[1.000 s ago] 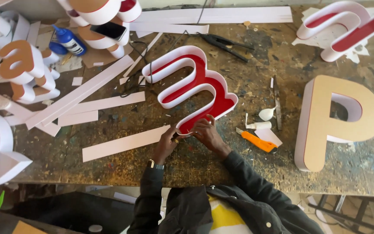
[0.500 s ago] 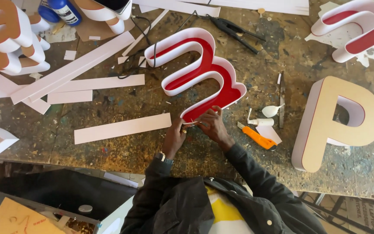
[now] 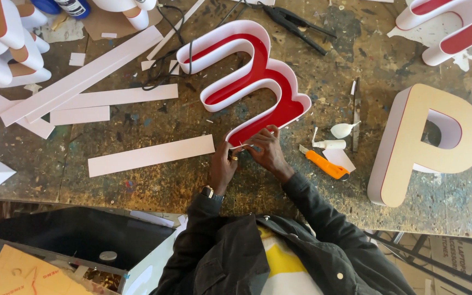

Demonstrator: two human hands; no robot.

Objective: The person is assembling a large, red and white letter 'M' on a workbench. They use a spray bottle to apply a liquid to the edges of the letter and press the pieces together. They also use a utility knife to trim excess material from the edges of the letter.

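- The red-faced, white-walled wavy channel letter [image 3: 249,76] is lying on the scuffed wooden workbench [image 3: 154,180], its near tip right at the person's hands.
- I'd worry the thin white wall is buckling or springing loose at that tip if the pinching pressure slips; the letter could also be sliding sideways on the dusty top.
- The left hand [image 3: 222,168] is pinching the tip's white edge from below, fingers curled.
- The right hand [image 3: 266,150] is pressing down on the same tip, fingers closing over the rim.
- An orange utility knife [image 3: 326,164] is sitting just beside the right wrist, near enough to be getting knocked.
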